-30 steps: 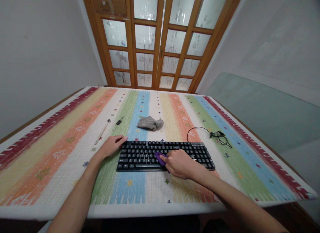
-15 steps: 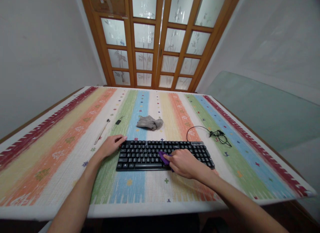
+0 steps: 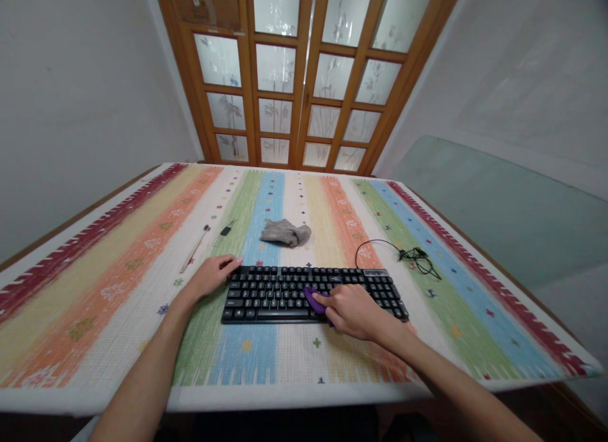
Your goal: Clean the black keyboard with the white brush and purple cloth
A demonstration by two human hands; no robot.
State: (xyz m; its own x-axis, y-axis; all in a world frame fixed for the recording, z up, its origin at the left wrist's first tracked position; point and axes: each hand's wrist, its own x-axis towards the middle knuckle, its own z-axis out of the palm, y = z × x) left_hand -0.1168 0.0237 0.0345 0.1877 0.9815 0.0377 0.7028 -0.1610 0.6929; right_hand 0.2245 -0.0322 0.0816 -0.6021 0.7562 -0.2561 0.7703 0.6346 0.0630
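Observation:
A black keyboard (image 3: 270,296) lies flat on the striped tablecloth, its long side towards me. At its upper left corner my left hand (image 3: 216,274) grips the end, fingers bent over the back edge and thumb by the side. My right hand (image 3: 354,309) is closed on a purple cloth (image 3: 314,300), with the index finger pressing it onto the keys right of the middle. Part of the cloth is hidden under the hand. Behind the keyboard lies a crumpled grey cloth (image 3: 285,233), touched by neither hand.
Left of the grey cloth are a thin brush with a dark head (image 3: 196,247) and a small black object (image 3: 227,230). The keyboard's cable (image 3: 418,258) is bundled at the right. Wooden glazed doors (image 3: 299,100) stand beyond the table (image 3: 237,394).
The right hand and purple cloth have shifted only very slightly to the right on the keys. My left hand stays at the keyboard's corner.

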